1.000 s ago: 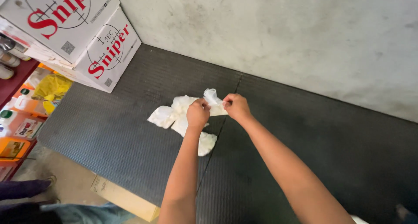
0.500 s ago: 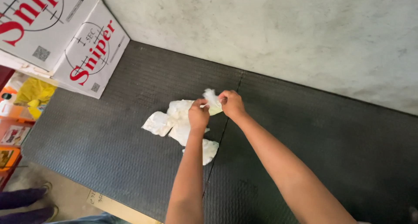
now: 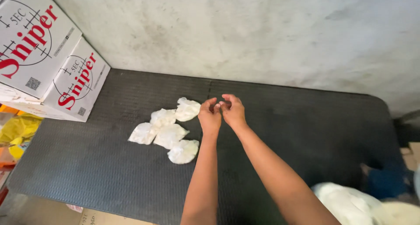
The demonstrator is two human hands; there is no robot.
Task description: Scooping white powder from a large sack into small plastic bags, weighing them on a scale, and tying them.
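Rough grey wall (image 3: 262,32), dark ribbed mat (image 3: 306,128) (stacked cardboard boxes (image 3: 48,63) left)

pouches (image 3: 168,131) on mat (image 3: 306,120) | left of hands (image 3: 222,113) | boxes (image 3: 48,63) far left

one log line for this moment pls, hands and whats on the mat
left hand beside right, empty as far as visible | right hand fingers curled, touching left | five white pouches clustered left of hands | black ribbed mat | stacked cartons far left
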